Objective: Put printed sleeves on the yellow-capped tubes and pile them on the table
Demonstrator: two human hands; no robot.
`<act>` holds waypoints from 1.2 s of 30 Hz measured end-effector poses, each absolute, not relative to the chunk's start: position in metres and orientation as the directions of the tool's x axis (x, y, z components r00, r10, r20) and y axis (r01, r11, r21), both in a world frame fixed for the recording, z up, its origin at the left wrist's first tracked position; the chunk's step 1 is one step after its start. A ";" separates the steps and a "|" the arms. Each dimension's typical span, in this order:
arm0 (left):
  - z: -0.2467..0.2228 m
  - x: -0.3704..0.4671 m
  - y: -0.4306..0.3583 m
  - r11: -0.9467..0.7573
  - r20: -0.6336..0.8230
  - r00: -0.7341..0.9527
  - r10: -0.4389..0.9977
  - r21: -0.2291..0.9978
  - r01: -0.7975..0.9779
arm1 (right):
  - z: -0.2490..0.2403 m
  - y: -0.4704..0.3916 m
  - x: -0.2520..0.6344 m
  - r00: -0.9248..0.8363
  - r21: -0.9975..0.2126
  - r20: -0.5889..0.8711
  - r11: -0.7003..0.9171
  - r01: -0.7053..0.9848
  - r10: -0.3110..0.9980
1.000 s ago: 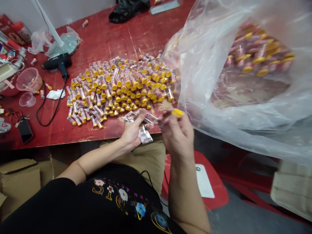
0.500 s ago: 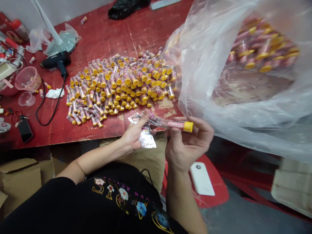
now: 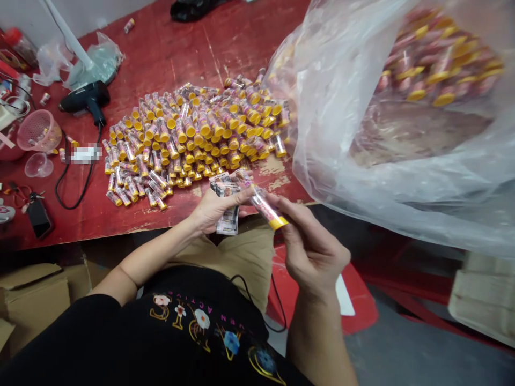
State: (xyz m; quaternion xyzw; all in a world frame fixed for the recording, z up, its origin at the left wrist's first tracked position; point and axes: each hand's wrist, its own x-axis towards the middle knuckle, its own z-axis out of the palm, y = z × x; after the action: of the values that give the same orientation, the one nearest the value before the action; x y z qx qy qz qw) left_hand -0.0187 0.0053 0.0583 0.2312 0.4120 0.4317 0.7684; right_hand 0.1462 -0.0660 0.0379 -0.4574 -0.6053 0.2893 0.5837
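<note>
A clear tube with pink contents and a yellow cap [image 3: 263,208] spans the gap between my hands, its capped end pointing down to the right. My left hand [image 3: 215,206] grips printed wrappers [image 3: 228,217] and the tube's far end under the thumb. The fingers of my right hand [image 3: 311,244] close around the yellow-capped end. Just beyond my hands, a large pile of similar yellow-capped tubes [image 3: 193,134] lies on the red table [image 3: 249,37].
An open plastic bag [image 3: 333,134] with more tubes stands at the right. To the left are a black heat gun [image 3: 86,99], a pink basket [image 3: 40,131], a clear cup [image 3: 39,164], keys with a black fob [image 3: 39,217] and a lamp base [image 3: 94,67].
The capped end of the tube has swung down and toward me. My right hand has turned with its fingers drawn in, and the wrappers in my left hand have shifted slightly left.
</note>
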 end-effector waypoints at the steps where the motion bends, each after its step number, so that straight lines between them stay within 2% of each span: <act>1: 0.059 -0.019 0.005 0.513 -0.420 0.295 0.858 0.722 -0.464 | 0.035 -0.066 0.141 0.169 -0.881 0.459 0.422 0.215 0.872; 3: 0.062 -0.018 0.003 0.494 -0.416 0.267 0.870 0.740 -0.457 | 0.029 -0.066 0.130 0.336 -0.877 0.480 0.429 0.218 0.811; 5: 0.065 -0.015 -0.002 0.490 -0.427 0.241 0.872 0.750 -0.444 | 0.024 -0.064 0.122 0.419 -0.864 0.504 0.436 0.254 0.755; 11: 0.068 -0.004 -0.016 0.521 -0.423 0.316 0.849 0.768 -0.372 | 0.027 -0.052 0.119 0.355 -0.835 0.542 0.442 0.326 0.762; 15: 0.067 -0.004 -0.016 0.500 -0.410 0.296 0.863 0.780 -0.376 | 0.031 -0.049 0.118 0.413 -0.838 0.543 0.438 0.326 0.731; 23: 0.072 -0.005 -0.005 0.435 -0.364 0.239 0.900 0.781 -0.449 | 0.037 -0.035 0.118 0.422 -0.860 0.495 0.359 0.362 0.760; 31: 0.072 0.000 0.011 0.458 -0.437 0.169 0.883 0.729 -0.508 | 0.034 -0.016 0.119 0.460 -0.897 0.435 0.328 0.297 0.774; 36: 0.066 0.003 0.031 0.542 -0.599 0.159 0.785 0.539 -0.645 | 0.017 0.074 0.121 0.513 -0.906 0.423 0.348 0.239 0.747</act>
State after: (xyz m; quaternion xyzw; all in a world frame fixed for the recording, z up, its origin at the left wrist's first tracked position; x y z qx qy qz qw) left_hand 0.0025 0.0310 0.0657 0.0784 0.4445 0.4722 0.7572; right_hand 0.1215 0.0741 0.0166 -0.5395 -0.4570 0.1862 0.6822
